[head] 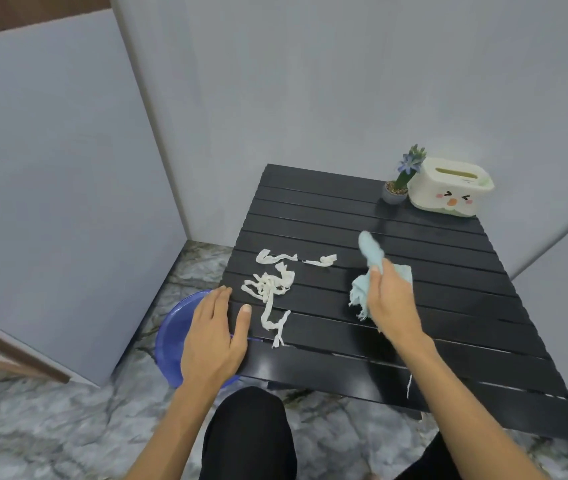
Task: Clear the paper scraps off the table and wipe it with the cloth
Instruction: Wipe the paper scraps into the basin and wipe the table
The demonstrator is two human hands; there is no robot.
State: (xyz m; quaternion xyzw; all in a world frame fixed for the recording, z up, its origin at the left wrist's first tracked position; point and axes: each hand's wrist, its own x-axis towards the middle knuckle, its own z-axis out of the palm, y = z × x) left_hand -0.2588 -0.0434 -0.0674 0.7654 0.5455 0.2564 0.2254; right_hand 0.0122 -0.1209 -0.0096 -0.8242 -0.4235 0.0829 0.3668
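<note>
White paper scraps (272,289) lie in a loose tangle on the left part of the black slatted table (448,323), with two more strips (324,260) just behind them. My right hand (393,299) grips a light blue cloth (372,254) above the table's middle, to the right of the scraps. My left hand (216,334) hovers at the table's left edge with fingers straight, holding nothing, just left of the scraps. A blue plastic basin (171,334) sits on the floor below that hand, partly hidden by it.
At the table's far right corner stand a small potted plant (400,185) with a blue flower and a white tissue box (448,188). One thin scrap (409,386) lies near the front edge. Grey walls close in behind and left; my knees are below.
</note>
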